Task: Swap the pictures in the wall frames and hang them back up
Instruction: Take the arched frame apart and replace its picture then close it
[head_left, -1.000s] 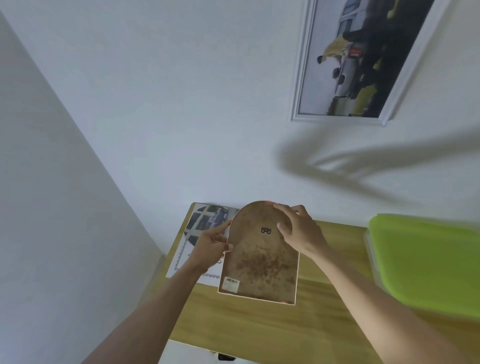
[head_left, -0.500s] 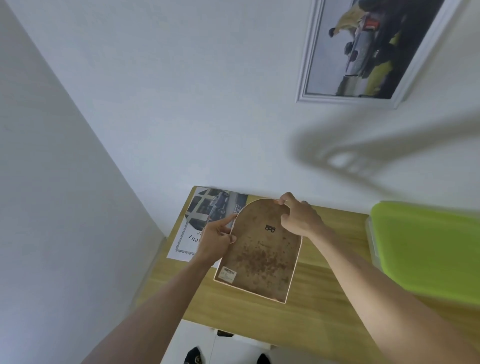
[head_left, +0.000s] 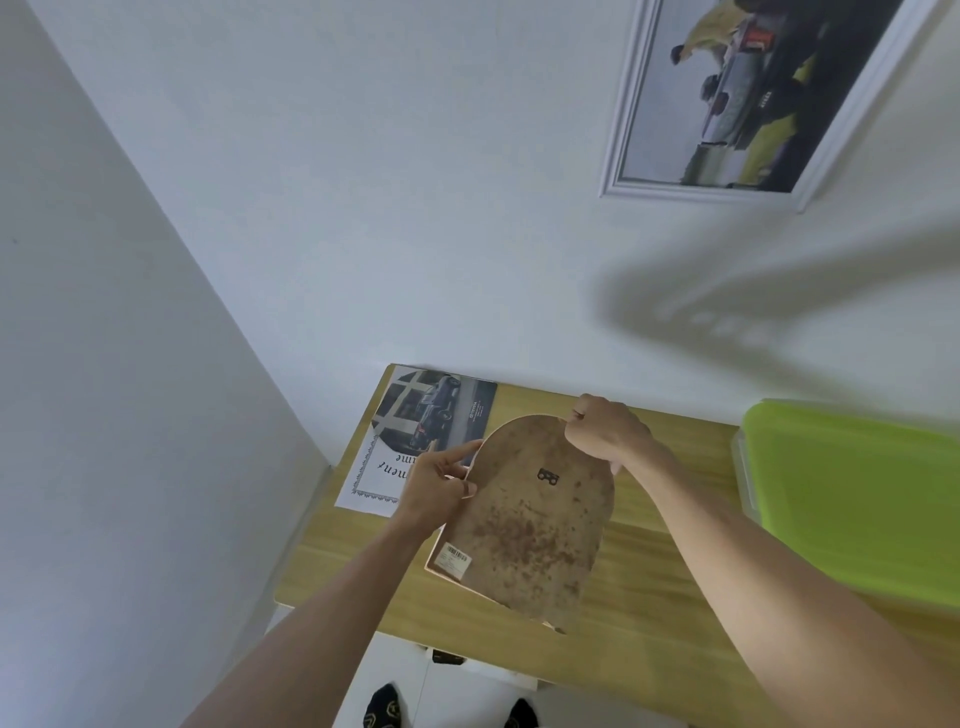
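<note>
The arched frame (head_left: 524, 519) is what I have in both hands, its brown, stained back turned up toward me, held over the near left part of the wooden worktop (head_left: 649, 639). It tilts, with the rounded end away from me and the straight end hanging past the worktop's near edge. A small black hanger (head_left: 547, 475) sits on the back near the rounded end, and a barcode sticker (head_left: 453, 557) is at the lower left corner.

My left hand (head_left: 435, 486) holds the left edge of the frame, thumb on the back and forefinger stretched along the curve; the other fingers are behind it, out of my sight. My right hand (head_left: 605, 431) grips the top of the arch, its fingers (head_left: 577, 415) curled tight over the rim.

Beside and partly under my left hand, a printed sheet (head_left: 410, 447) lies flat on the worktop's far left corner, against the wall; it shows a dark car and some lettering I cannot read fully. At the right, a green-lidded box (head_left: 852, 499) rests on the worktop, blurred and well apart from the frame.

On the wall above, to the right, a white frame (head_left: 618, 150) hangs with a picture (head_left: 737, 98) of a car and figures in it. Below the worktop I see white floor and the toes of two dark shoes (head_left: 382, 709).
</note>
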